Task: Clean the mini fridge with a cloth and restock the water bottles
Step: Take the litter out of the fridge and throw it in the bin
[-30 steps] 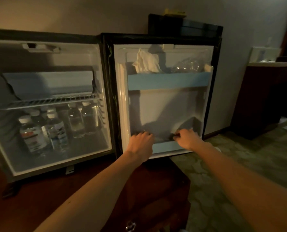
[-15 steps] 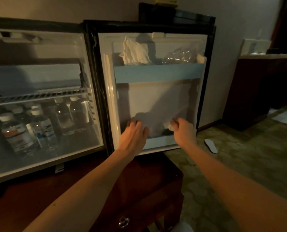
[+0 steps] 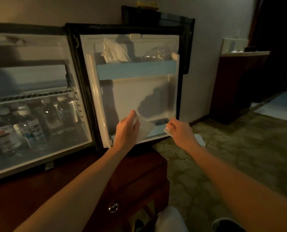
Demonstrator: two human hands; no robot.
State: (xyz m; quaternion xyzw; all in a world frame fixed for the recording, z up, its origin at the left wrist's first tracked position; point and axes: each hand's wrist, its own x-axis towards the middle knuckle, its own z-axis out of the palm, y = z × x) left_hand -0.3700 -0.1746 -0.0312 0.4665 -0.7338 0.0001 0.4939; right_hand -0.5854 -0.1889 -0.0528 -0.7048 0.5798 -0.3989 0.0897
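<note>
Holding a thin white cloth (image 3: pixel 145 129) at the foot of the open white fridge door (image 3: pixel 136 91), left hand (image 3: pixel 126 130) and right hand (image 3: pixel 178 128) each pinching an end; clear plastic water bottles (image 3: pixel 27 126) standing inside the cabinet beside it.

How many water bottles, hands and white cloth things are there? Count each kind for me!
Water bottles: 6, back ones dim
Hands: 2, left hand, right hand
Crumpled cloth on door shelf: 1
White pieces gripped in the hands: 2, white sheet, white piece
Total: 11
</note>
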